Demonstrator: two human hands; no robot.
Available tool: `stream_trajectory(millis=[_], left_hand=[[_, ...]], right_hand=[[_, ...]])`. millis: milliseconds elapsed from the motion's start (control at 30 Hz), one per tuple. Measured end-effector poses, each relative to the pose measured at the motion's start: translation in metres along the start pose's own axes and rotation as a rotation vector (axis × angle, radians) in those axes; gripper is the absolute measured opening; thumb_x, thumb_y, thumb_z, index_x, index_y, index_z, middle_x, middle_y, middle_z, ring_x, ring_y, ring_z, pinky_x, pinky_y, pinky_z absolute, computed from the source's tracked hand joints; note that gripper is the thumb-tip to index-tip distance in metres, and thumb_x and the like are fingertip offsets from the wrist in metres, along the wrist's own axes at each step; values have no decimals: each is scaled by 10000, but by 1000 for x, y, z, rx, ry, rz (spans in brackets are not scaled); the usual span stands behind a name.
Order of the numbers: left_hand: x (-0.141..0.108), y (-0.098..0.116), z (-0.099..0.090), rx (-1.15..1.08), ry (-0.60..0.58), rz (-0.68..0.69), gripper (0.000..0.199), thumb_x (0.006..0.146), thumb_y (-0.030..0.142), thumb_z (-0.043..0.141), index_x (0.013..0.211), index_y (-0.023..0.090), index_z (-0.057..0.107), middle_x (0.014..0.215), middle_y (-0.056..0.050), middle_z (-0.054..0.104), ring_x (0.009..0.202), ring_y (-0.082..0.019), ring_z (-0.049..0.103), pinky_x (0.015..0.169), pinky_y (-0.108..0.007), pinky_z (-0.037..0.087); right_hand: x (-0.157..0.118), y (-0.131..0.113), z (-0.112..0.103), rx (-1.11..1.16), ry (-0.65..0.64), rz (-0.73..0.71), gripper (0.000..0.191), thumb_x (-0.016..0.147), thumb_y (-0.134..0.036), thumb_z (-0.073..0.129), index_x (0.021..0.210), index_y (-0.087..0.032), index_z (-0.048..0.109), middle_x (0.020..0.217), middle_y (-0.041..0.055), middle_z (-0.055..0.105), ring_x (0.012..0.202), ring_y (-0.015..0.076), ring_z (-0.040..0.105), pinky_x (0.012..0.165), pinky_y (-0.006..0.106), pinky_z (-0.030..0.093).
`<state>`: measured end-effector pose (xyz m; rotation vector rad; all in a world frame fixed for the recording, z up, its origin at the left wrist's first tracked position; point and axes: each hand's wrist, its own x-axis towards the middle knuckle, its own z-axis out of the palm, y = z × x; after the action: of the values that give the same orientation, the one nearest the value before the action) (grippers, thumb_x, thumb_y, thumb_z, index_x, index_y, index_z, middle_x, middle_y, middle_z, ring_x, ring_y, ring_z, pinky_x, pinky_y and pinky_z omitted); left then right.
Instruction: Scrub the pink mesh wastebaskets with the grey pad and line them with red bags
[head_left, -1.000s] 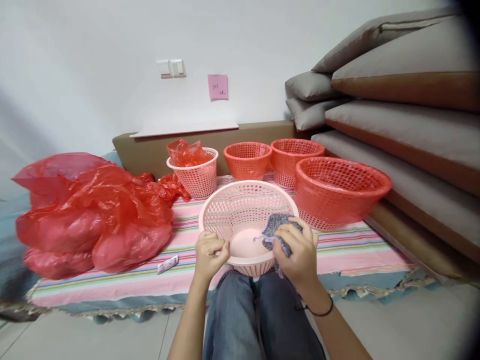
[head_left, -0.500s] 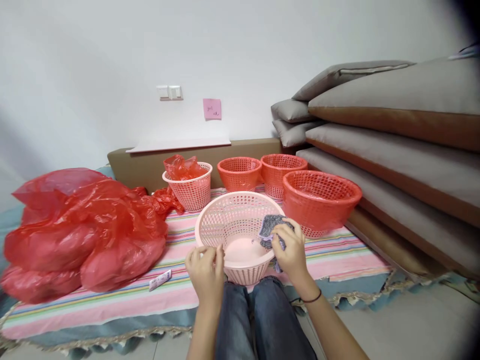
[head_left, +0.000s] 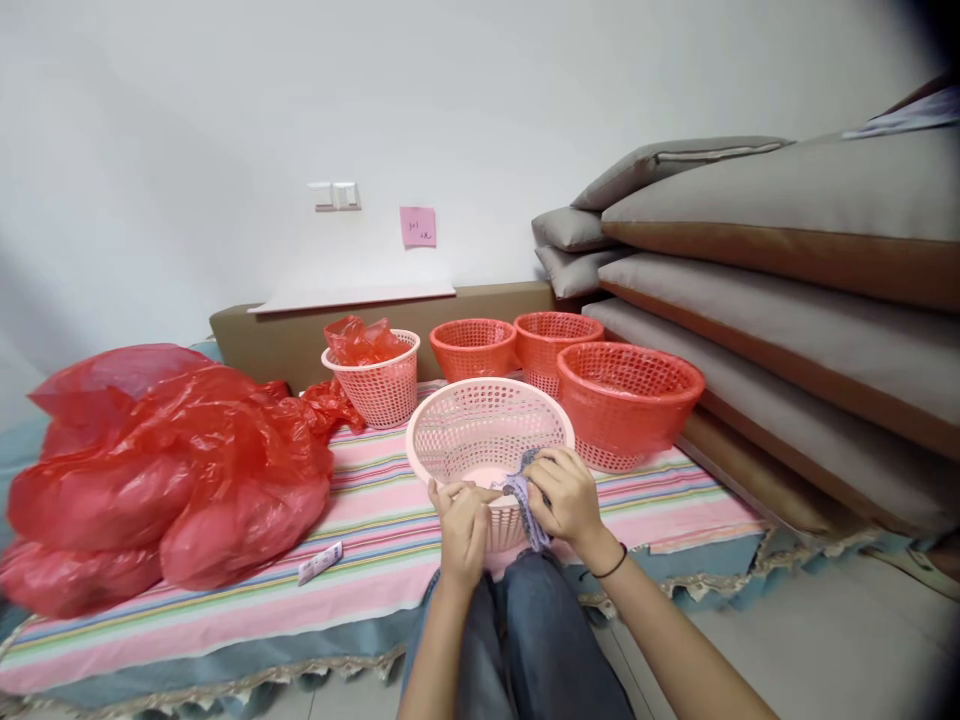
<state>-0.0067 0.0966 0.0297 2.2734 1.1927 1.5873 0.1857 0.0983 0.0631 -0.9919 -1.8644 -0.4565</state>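
My right hand (head_left: 564, 492) is closed around a bunched grey and lilac cloth piece (head_left: 531, 518) over the near rim of a pale pink plastic basket (head_left: 424, 462). The cloth's lilac side faces left, and part of it hangs outside the rim. Close by, my left hand (head_left: 463, 522) has its index finger reaching to the cloth's left edge. Its other fingers are curled in, and anything small between them is too fine to make out. The pink basket stands upright in front of my knees.
Three red baskets (head_left: 630, 400) stand behind and to the right. A smaller pink basket (head_left: 382, 390) holds red plastic. Large red bags (head_left: 180, 470) fill the left, near a small white packet (head_left: 320, 563) on the striped cloth (head_left: 367, 560). Grey cushions (head_left: 780, 220) are stacked at right.
My left hand has moved right, from apart to the cloth's edge. The cloth has come nearer to me and is now bunched and folded, its lilac side showing more.
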Motion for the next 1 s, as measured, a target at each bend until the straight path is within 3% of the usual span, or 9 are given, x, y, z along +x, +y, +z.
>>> stream_trajectory(millis=[233, 400, 500, 600, 667, 800, 900, 1000], left_hand=[[32, -50, -5, -59, 170, -52, 525, 981, 301, 284, 627, 257, 669, 635, -4, 674, 781, -211, 581, 1122, -524, 292], [59, -73, -7, -32, 234, -53, 543, 970, 275, 281, 537, 247, 607, 576, -13, 622, 712, -195, 591, 1036, -450, 400], [64, -66, -13, 42, 267, -49, 481, 956, 278, 350, 528, 242, 566, 568, -14, 601, 687, -202, 571, 944, -428, 437], [54, -39, -13, 147, 336, -27, 351, 933, 231, 419, 628, 234, 593, 651, -29, 638, 798, -235, 565, 1000, -491, 354], [42, -15, -7, 182, 312, 27, 245, 909, 199, 463, 741, 236, 637, 740, -27, 684, 853, -238, 576, 1052, -509, 296], [27, 10, 10, 178, 284, 107, 273, 914, 171, 410, 714, 231, 586, 674, -4, 623, 693, -191, 555, 932, -421, 383], [29, 2, 13, 147, 323, 121, 370, 934, 173, 361, 604, 232, 517, 551, 21, 532, 568, -167, 488, 822, -388, 386], [38, -20, 5, 86, 379, 104, 456, 966, 194, 308, 547, 232, 484, 485, 29, 491, 517, -156, 467, 790, -384, 384]], right_hand=[[17, 50, 12, 69, 2, -83, 283, 881, -234, 411, 749, -194, 658, 760, 70, 687, 825, 224, 600, 768, 371, 440], [29, 82, 16, 104, -5, -92, 319, 886, -233, 367, 720, -196, 637, 744, 61, 688, 785, 194, 620, 750, 337, 455], [33, 69, 19, 48, 19, -38, 310, 870, -206, 377, 652, -198, 598, 686, 64, 654, 718, 195, 580, 708, 338, 426], [36, 29, 24, -31, 28, 36, 273, 838, -171, 430, 595, -208, 547, 615, 47, 601, 673, 193, 525, 702, 349, 385], [36, -2, 27, -86, 47, 107, 253, 834, -159, 469, 595, -208, 536, 604, 44, 586, 684, 199, 504, 723, 366, 361], [31, -42, 30, -115, 67, 150, 230, 840, -181, 504, 615, -204, 545, 617, 50, 590, 719, 212, 497, 763, 387, 348], [24, -36, 27, -60, 50, 60, 218, 845, -205, 489, 641, -202, 568, 627, 49, 604, 728, 212, 510, 763, 380, 362], [20, -7, 19, -4, 20, -28, 239, 863, -241, 448, 686, -194, 602, 654, 55, 631, 727, 212, 528, 753, 378, 382]])
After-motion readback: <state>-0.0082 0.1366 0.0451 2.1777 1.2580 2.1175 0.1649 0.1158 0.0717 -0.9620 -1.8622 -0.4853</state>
